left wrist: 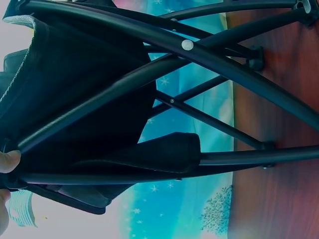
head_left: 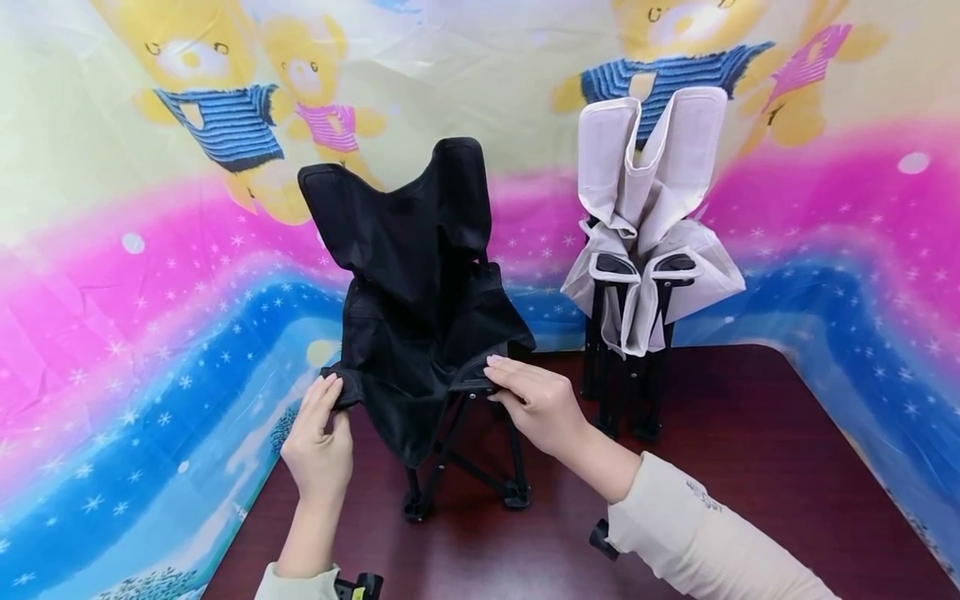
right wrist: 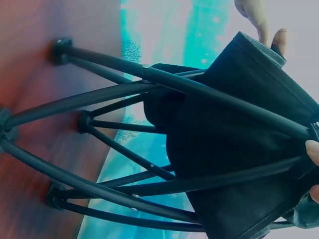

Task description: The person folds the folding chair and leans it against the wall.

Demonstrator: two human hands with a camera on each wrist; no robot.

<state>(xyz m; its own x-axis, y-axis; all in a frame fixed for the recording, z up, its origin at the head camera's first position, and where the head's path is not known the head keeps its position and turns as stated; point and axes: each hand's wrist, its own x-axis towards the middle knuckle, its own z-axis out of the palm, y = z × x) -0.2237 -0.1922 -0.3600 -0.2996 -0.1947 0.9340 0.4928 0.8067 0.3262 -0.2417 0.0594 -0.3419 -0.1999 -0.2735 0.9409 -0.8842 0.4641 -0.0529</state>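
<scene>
A black folding camp chair [head_left: 397,308] stands on the table, partly spread, its fabric seat sagging in front. My left hand [head_left: 318,437] pinches the front left seat corner between thumb and fingers. On the opposite side, my right hand [head_left: 540,404] grips the front right corner, fingers on top and thumb below. Crossed black legs [left wrist: 187,50] joined by rivets fill the left wrist view, with a left fingertip [left wrist: 9,162] at its edge. The right wrist view has the chair's underside fabric [right wrist: 234,144] and right fingertips [right wrist: 313,152] at the corner joint.
To the right at the back, a white folding chair [head_left: 652,225] with black legs stands folded up on the dark red-brown table [head_left: 757,467]. Behind and beside the table hangs a colourful backdrop [head_left: 247,275] with bears and snowflakes.
</scene>
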